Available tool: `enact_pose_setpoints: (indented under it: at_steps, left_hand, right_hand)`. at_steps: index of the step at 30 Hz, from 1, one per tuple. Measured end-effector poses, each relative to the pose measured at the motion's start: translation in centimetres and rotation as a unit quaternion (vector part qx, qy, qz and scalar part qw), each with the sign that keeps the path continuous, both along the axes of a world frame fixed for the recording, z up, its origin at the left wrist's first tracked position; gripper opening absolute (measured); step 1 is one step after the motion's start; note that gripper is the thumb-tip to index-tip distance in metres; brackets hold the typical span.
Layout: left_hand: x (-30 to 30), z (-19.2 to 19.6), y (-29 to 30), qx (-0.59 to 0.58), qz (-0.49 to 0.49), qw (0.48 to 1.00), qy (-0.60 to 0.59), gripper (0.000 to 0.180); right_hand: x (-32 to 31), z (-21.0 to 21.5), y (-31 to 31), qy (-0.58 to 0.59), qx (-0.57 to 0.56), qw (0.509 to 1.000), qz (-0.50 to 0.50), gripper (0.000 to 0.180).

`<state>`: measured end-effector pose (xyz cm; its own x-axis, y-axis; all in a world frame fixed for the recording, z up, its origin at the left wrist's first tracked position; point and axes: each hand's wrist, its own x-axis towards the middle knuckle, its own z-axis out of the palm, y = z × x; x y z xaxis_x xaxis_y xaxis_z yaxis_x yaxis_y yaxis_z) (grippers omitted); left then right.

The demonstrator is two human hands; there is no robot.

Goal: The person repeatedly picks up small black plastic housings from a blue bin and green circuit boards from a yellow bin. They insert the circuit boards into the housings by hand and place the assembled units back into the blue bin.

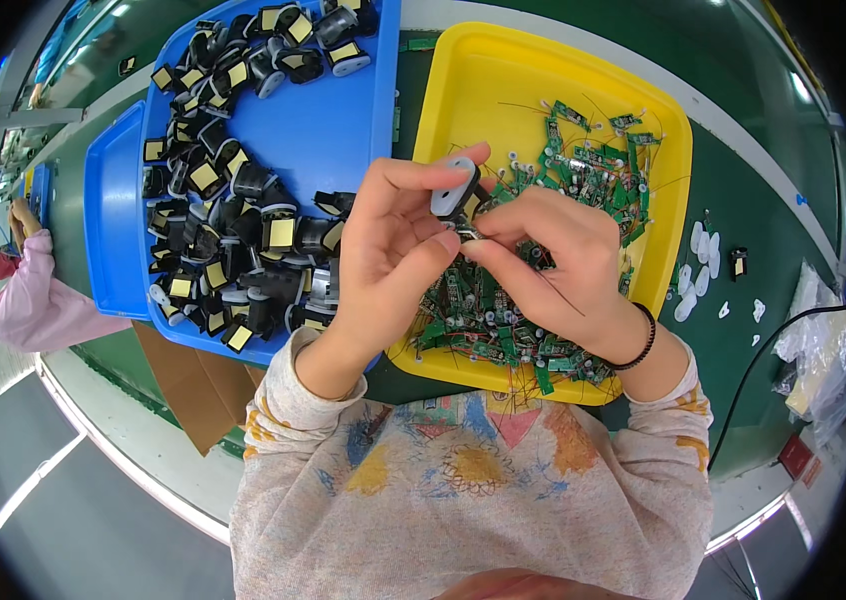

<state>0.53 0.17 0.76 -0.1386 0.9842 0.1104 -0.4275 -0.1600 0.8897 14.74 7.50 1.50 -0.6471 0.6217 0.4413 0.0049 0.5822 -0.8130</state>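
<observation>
My left hand (388,235) holds a small black plastic housing with a light grey oval face (453,190) between thumb and fingers, above the near-left part of the yellow tray (463,75). My right hand (558,245) is closed in a pinch against the lower end of that housing. What lies between its fingertips is small and mostly hidden. Below both hands, the yellow tray carries many green circuit boards (593,165) with thin wires. To the left, a blue tray (328,120) contains many similar black housings (253,180) with pale yellow square pads.
On the green table to the right lie several white oval pieces (703,250), a black housing (738,262), a clear plastic bag (813,345) and a black cable (758,355). A cardboard piece (188,385) sits beside the blue tray. Farther left is a person in pink (58,295).
</observation>
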Motion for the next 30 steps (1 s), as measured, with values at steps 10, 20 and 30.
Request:
enact_pose_setpoints:
  at_steps: [10,20,30]
  left_hand:
    - [-0.7,0.2,-0.6,-0.023,0.037,0.997,0.071,0.034]
    - [-1.2,1.2,-0.8,-0.026,0.030,0.973,0.229,0.040]
    - [-1.1,0.7,-1.0,-0.034,0.000,0.991,0.127,0.048]
  right_hand:
    - [0.3,-0.4,0.6,0.054,-0.370,0.919,0.124,0.012]
    - [0.0,-0.4,0.2,0.044,-0.365,0.924,0.106,0.012]
    - [-0.6,-0.4,-0.3,0.039,-0.315,0.938,0.136,0.011]
